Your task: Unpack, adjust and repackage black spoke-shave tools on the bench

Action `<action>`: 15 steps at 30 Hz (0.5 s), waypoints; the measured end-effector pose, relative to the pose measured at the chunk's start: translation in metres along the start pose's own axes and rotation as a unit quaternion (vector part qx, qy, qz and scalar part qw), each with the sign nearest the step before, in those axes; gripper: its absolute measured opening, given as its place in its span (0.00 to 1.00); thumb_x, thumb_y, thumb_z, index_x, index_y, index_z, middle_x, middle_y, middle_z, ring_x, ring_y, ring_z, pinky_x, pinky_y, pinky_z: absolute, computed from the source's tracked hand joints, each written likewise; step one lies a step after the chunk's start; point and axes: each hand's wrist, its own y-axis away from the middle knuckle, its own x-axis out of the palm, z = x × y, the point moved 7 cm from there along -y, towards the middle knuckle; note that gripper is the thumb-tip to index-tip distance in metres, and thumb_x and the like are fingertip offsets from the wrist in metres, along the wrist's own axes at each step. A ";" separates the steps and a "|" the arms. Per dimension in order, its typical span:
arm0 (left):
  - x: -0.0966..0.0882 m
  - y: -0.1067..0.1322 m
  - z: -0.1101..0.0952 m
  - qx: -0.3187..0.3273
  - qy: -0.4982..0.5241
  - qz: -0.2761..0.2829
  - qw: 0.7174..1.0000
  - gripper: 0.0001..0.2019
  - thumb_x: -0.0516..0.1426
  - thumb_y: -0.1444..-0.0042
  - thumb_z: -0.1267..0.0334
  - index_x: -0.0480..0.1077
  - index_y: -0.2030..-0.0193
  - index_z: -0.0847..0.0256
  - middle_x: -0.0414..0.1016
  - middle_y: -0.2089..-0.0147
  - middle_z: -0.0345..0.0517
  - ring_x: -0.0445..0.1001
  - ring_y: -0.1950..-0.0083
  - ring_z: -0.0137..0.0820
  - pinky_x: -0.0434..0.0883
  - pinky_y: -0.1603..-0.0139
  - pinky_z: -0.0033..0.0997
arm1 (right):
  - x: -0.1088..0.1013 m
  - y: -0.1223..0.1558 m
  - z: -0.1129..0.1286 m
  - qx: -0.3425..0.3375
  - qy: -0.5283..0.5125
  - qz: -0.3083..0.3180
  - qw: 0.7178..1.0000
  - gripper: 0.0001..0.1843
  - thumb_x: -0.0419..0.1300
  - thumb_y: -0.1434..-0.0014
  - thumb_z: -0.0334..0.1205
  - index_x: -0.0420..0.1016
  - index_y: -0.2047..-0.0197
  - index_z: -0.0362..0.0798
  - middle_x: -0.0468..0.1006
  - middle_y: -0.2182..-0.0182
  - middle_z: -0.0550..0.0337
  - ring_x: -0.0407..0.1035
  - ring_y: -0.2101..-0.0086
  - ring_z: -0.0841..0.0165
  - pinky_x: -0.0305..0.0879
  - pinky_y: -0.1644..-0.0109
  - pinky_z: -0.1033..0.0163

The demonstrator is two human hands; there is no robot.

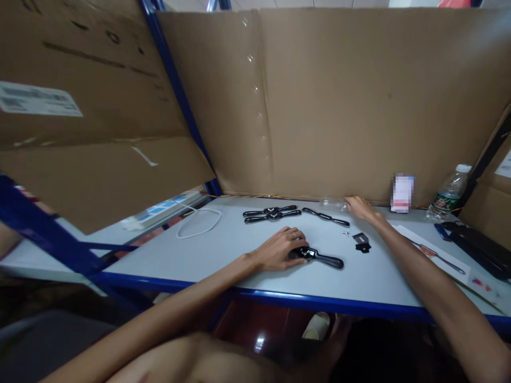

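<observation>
My left hand [284,249] is closed over the left handle of a black spokeshave [329,260] lying on the grey tabletop near the front edge. At the back of the table, my right hand [358,206] has its fingers on a clear plastic container [333,204]. Two more spokeshaves [272,214] lie side by side beyond my left hand, and another spokeshave [326,217] lies to their right. Between my forearms are small silvery screws [345,233], a flat blade plate [360,238] and a black cap plate [363,248].
Cardboard panels [343,106] wall in the blue-framed table [223,250]. At the right stand a phone [402,194] and a water bottle [447,197], near a black case [479,247] and a printed sheet [439,255]. A white cable [199,234] loops from a power strip [167,210] at left.
</observation>
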 end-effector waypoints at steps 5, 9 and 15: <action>0.003 -0.001 0.001 -0.007 0.012 0.006 1.000 0.24 0.56 0.36 0.41 0.76 0.47 0.58 0.77 0.49 0.52 0.73 0.48 0.42 0.66 0.44 0.44 | 0.007 -0.004 -0.006 -0.003 -0.014 0.006 1.000 0.19 0.53 0.32 0.35 0.73 0.39 0.46 0.78 0.43 0.43 0.74 0.46 0.56 0.65 0.46 0.59; 0.005 0.001 0.002 -0.013 0.011 -0.002 1.000 0.25 0.54 0.34 0.40 0.76 0.46 0.59 0.76 0.48 0.54 0.73 0.46 0.43 0.66 0.44 0.44 | 0.005 -0.009 -0.015 -0.002 -0.040 0.019 0.999 0.22 0.58 0.33 0.38 0.73 0.37 0.48 0.78 0.43 0.45 0.73 0.44 0.57 0.64 0.43 0.59; 0.008 0.002 0.004 -0.025 0.026 -0.018 0.999 0.25 0.55 0.35 0.40 0.77 0.47 0.58 0.76 0.49 0.53 0.73 0.48 0.42 0.67 0.45 0.44 | 0.009 -0.017 -0.014 0.011 -0.056 0.033 0.998 0.24 0.61 0.34 0.44 0.74 0.38 0.44 0.79 0.44 0.40 0.74 0.44 0.54 0.65 0.43 0.60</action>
